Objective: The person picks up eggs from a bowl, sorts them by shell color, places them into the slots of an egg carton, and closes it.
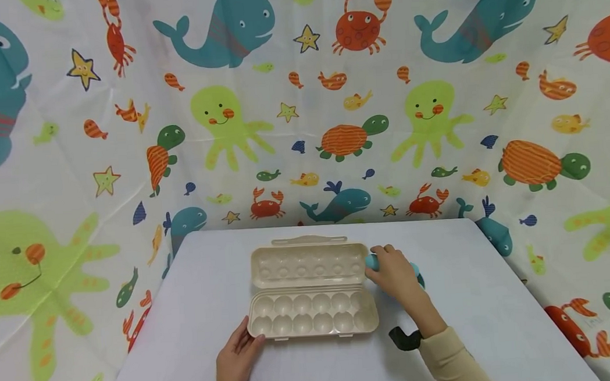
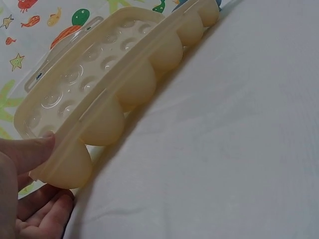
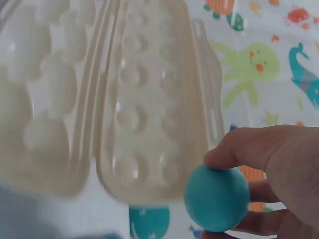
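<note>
Pinching with the left hand (image 1: 238,353) the near left corner of the open beige plastic twelve-cup egg carton (image 1: 314,334), thumb on rim, fingers beneath: probably brace enough against sliding. Lying mid-table, with lid (image 1: 309,255) folded back behind the cups. Pinching with the right hand (image 1: 394,271) a smooth, rounded turquoise ball (image 3: 217,199), near the lid's right end. Best held lightly yet securely, clear of the lid's edge, to avoid slips or knocks.
</note>
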The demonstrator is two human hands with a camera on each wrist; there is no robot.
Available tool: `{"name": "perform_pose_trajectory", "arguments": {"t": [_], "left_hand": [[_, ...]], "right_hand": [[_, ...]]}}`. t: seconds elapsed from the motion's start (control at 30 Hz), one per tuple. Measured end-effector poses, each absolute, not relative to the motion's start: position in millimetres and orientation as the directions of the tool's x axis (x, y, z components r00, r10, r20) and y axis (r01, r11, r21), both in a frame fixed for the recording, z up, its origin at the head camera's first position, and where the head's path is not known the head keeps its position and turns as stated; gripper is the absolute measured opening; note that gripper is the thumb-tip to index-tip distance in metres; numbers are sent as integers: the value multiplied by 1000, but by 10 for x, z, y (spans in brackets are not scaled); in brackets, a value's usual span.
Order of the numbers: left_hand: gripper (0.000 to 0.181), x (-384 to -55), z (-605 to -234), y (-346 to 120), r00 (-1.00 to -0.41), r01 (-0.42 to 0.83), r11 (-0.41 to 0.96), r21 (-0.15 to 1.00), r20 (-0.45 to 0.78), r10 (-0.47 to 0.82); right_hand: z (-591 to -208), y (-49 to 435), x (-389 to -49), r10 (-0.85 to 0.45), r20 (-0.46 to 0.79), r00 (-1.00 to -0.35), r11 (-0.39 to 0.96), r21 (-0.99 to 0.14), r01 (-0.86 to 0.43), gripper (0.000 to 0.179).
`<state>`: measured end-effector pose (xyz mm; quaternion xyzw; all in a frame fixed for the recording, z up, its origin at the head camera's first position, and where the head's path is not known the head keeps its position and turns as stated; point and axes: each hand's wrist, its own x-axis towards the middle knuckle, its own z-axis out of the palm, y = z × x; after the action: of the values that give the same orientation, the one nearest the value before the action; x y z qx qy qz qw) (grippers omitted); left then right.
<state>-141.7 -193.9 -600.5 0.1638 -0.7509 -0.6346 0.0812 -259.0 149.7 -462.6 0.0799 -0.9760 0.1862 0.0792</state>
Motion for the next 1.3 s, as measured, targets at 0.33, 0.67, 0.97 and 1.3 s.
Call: {"name": "perform_pose_trajectory", "arguments": {"t": [0.33, 0.67, 0.97, 1.3], "left_hand": [[69, -1469, -6017, -1868, -927, -62, 160, 985, 2, -374], [59, -1465, -6052, -1807, -897, 72, 186, 980, 146, -417], [58, -1414, -6065, -1780, -875, 5, 198, 980, 100, -474], [60, -1357, -6099, -1791, -874, -86, 205, 975, 24, -485]], "right_hand": [[-4764, 759, -2440, -242, 359, -901, 730, -545, -413, 47], [-4994, 155, -2384, -402, 348, -847, 582, -616, -530, 42], [-5230, -247, -2350, -479, 301, -825, 635, -530, -562, 44], [-5499, -469, -2286, -504, 246, -828, 657, -514, -552, 43]]}}
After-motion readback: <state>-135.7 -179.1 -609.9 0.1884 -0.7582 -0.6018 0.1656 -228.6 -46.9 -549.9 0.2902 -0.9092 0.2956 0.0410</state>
